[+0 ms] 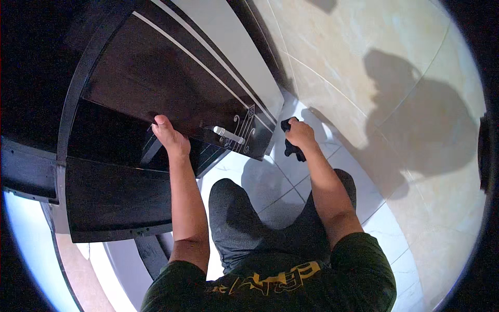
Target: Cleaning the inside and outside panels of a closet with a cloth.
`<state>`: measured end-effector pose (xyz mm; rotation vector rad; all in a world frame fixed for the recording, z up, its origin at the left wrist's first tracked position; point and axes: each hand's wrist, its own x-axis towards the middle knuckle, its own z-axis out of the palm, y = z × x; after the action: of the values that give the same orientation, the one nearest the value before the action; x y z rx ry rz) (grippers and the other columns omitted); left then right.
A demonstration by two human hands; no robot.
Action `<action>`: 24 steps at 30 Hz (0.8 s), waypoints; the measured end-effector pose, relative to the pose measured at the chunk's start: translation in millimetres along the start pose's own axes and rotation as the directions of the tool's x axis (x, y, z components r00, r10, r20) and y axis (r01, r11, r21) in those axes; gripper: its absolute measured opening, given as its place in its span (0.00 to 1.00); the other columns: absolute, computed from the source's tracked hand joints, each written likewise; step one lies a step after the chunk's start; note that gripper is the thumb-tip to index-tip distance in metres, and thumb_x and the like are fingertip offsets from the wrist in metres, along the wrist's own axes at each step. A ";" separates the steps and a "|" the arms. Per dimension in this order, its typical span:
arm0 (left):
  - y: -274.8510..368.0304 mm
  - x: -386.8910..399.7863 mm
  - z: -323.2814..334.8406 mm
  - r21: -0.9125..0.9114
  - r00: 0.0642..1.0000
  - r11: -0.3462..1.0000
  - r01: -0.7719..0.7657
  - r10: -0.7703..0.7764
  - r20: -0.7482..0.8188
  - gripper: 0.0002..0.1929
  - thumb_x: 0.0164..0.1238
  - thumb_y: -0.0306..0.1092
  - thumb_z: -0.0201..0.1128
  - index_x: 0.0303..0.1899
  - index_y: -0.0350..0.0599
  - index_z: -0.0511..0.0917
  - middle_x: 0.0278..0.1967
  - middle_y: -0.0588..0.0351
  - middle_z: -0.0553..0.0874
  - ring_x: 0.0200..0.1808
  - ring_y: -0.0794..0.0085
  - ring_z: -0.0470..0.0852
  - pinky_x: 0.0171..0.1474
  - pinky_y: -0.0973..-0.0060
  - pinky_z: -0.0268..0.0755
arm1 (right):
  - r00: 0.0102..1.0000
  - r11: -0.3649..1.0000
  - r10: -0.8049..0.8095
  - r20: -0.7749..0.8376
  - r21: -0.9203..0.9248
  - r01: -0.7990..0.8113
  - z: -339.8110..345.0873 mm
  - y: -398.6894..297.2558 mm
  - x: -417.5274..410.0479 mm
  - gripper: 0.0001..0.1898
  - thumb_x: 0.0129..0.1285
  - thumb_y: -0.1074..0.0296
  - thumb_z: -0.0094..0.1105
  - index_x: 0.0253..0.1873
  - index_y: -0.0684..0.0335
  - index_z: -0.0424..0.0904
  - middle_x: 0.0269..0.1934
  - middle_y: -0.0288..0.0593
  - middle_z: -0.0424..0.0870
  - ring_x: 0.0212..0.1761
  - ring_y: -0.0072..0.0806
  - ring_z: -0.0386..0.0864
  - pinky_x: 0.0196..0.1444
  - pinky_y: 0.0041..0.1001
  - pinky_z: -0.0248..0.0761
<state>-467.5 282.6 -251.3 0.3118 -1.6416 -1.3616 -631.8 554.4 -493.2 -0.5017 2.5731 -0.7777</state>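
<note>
My left hand (pixel 170 138) is at the edge of a dark brown cabinet door (pixel 156 78), thumb on its outer face; the other fingers are hidden behind it. The door stands ajar and bears a white bar handle (pixel 229 135) and silver scroll decoration. To the right of the door, my right hand (pixel 300 133) grips a bunched black cloth-like item (pixel 292 148) above the tiled floor; its exact kind cannot be told.
The dark cabinet interior (pixel 113 132) with a lower panel (pixel 117 199) lies at left. A beige tiled wall (pixel 335 70) rises at right, with shadows on it. White floor tiles (pixel 276 175) show between my knees.
</note>
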 end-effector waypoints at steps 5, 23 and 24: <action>-49.2 -20.4 -8.8 -0.009 0.974 0.998 -0.063 0.060 -0.220 0.50 0.68 0.80 0.60 0.70 0.39 0.68 0.63 0.53 0.78 0.63 0.66 0.76 0.73 0.60 0.64 | 1.000 1.000 -0.016 0.011 -0.009 0.016 -1.8 11.6 2.0 0.27 0.64 0.60 0.64 0.67 0.58 0.77 0.53 0.56 0.91 0.57 0.53 0.88 0.61 0.47 0.80; -153.0 -85.1 -6.1 -0.298 0.935 0.892 0.340 -0.355 0.004 0.61 0.67 0.89 0.38 0.87 0.47 0.48 0.86 0.54 0.56 0.86 0.54 0.52 0.86 0.55 0.41 | 1.000 1.000 0.013 0.026 0.026 -0.014 41.6 47.7 27.7 0.31 0.65 0.56 0.64 0.64 0.72 0.65 0.51 0.65 0.90 0.54 0.56 0.90 0.59 0.48 0.82; -166.8 -84.1 -12.9 -0.233 0.937 0.914 0.332 -0.349 -0.031 0.61 0.67 0.89 0.37 0.87 0.47 0.47 0.86 0.54 0.56 0.86 0.55 0.51 0.86 0.55 0.39 | 0.999 0.998 -0.012 0.037 0.061 0.010 44.8 48.6 23.7 0.30 0.65 0.56 0.65 0.64 0.70 0.66 0.50 0.63 0.90 0.55 0.55 0.89 0.60 0.49 0.81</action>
<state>-473.2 275.1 -438.3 0.5254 -1.3986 -1.7609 -641.5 562.0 -562.3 -0.5074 2.5063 -0.8398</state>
